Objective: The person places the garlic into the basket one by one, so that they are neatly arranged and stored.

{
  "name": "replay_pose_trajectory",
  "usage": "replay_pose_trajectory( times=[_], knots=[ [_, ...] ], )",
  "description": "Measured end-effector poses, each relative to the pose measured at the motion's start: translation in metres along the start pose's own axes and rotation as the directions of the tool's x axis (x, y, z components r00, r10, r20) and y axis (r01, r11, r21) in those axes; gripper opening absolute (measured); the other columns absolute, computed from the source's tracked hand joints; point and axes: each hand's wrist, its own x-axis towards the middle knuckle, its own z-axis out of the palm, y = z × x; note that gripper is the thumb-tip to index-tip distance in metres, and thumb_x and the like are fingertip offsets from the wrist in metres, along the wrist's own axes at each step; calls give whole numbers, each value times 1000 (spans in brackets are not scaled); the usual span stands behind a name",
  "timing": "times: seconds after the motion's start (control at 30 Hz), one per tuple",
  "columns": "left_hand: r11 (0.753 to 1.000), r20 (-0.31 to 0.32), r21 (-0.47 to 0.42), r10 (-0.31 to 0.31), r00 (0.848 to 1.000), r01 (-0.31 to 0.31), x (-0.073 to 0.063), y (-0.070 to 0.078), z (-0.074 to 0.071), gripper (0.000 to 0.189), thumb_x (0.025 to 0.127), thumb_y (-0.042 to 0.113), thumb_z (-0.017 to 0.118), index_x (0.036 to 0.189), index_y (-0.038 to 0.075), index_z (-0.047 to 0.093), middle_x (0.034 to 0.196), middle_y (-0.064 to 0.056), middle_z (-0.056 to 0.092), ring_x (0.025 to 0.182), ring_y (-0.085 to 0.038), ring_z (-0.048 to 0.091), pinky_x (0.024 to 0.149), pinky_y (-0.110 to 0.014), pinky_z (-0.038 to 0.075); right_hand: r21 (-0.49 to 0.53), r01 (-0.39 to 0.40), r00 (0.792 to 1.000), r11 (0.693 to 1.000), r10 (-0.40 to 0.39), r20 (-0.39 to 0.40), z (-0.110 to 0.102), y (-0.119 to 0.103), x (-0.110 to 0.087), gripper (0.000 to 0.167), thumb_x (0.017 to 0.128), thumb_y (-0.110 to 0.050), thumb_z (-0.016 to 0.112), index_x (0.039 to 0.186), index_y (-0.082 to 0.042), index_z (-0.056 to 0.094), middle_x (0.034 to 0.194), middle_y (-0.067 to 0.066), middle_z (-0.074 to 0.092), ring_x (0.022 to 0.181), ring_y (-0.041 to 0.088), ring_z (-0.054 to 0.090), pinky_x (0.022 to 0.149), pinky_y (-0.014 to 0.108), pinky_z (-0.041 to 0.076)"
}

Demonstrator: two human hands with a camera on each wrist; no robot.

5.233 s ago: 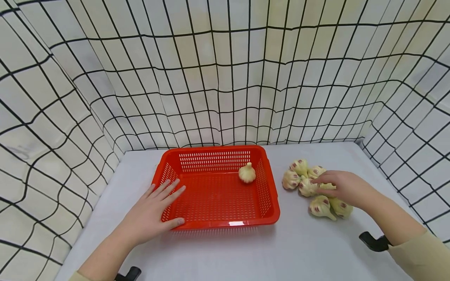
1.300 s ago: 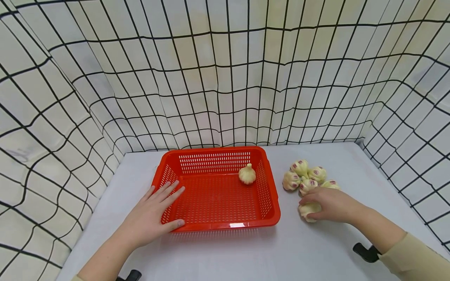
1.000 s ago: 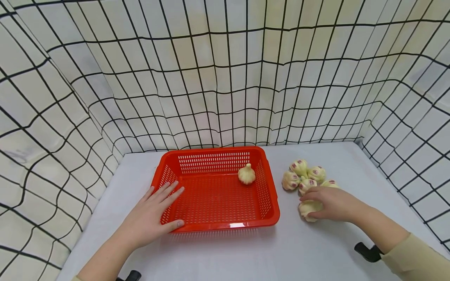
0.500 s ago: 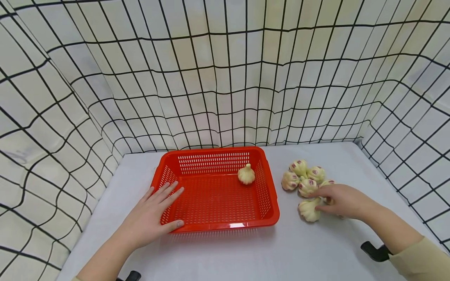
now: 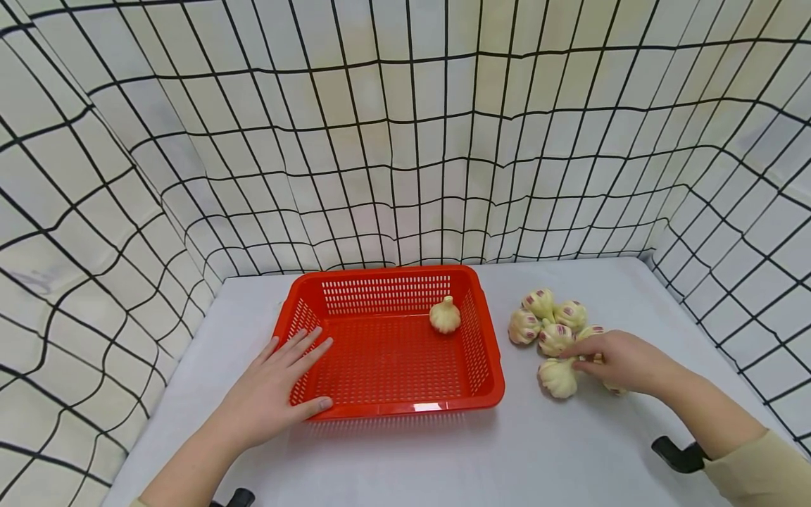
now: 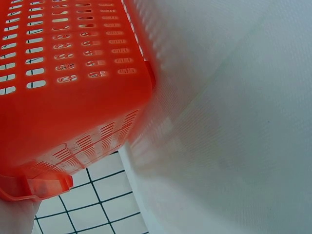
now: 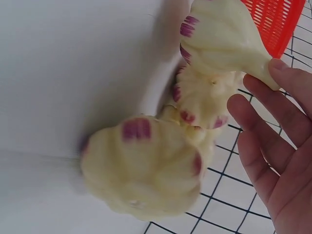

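My right hand (image 5: 624,360) pinches the stem of a pale garlic bulb (image 5: 557,380) between thumb and forefinger. In the right wrist view the other fingers are loosely bent, and the pinched bulb (image 7: 224,36) hangs from its stem, purple marks on its side. Several more garlic bulbs (image 5: 523,327) are bunched behind and partly under this hand. A red slotted basket (image 5: 380,410) stands to the left with one garlic bulb (image 5: 445,317) inside, stem up. Spread fingers of my left hand (image 5: 269,391) lie over the basket's left front corner, thumb on the front rim.
A black net (image 5: 393,165) over pale cloth walls in the table (image 5: 405,465) at the back and both sides. Close to the right wrist camera is another garlic bulb (image 7: 141,165). White cloth covers the table between basket and bulbs.
My right hand has drawn back rightward from the front bulb's body to its stem, uncovering the bulb. Earlier it was over the bunch, and this bulb lay further right. The left hand stays put.
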Motion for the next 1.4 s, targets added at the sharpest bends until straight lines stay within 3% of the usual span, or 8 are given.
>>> replay_pose_trajectory(
  times=[0.17,0.27,0.4,0.53,0.67,0.93,1.4],
  knots=[
    [1000,-8,-2,6,1000,-6,0,0,-1,89,84,76,53,155,26,36,162,-1,27,146,-31,28,119,-56,13,15,-43,999,999,43,-5,-11,-8,1,25,91,-23,72,116,-20,76,104,-8,72,83,1,58,70,28,53],
    [1000,-8,-3,6,1000,-6,0,-1,0,89,84,77,52,155,27,36,162,-1,27,146,-31,28,119,-56,13,58,-82,997,995,81,14,-20,-13,2,28,92,-23,71,119,-18,74,102,-6,71,71,3,59,62,27,53],
    [1000,-1,-3,3,1000,-3,0,-1,1,88,84,74,55,155,26,36,162,-1,26,147,-31,27,119,-56,12,56,-76,997,996,77,-3,-32,-16,6,31,91,-20,72,122,-18,73,104,-5,72,69,5,60,59,26,52],
    [1000,2,5,2,1000,-2,1,-1,1,87,84,72,58,155,26,36,162,-2,27,147,-31,27,119,-56,12,10,-45,998,999,45,-38,-43,-20,12,29,90,-20,73,119,-22,75,109,-5,72,83,7,62,66,27,54],
    [1000,2,11,1,1000,-1,1,-2,-1,90,84,77,52,155,27,35,162,-2,26,147,-31,27,119,-56,12,22,-32,997,999,34,-71,-54,-28,20,28,89,-21,75,117,-24,76,109,-3,73,76,6,60,60,24,52],
    [1000,3,-4,2,1000,-2,1,-1,0,86,84,65,65,155,26,36,162,-2,27,147,-32,26,119,-57,12,37,21,986,999,-14,-169,-64,-42,46,31,88,-18,76,118,-25,75,108,-6,73,82,9,62,66,27,54],
    [1000,-2,0,0,1000,0,1,0,-1,85,84,62,67,155,25,37,162,-2,28,147,-32,26,119,-57,12,125,130,982,984,-110,-155,-66,-72,102,28,92,-19,72,119,-27,75,102,-7,71,79,10,62,69,28,57]
  ],
)
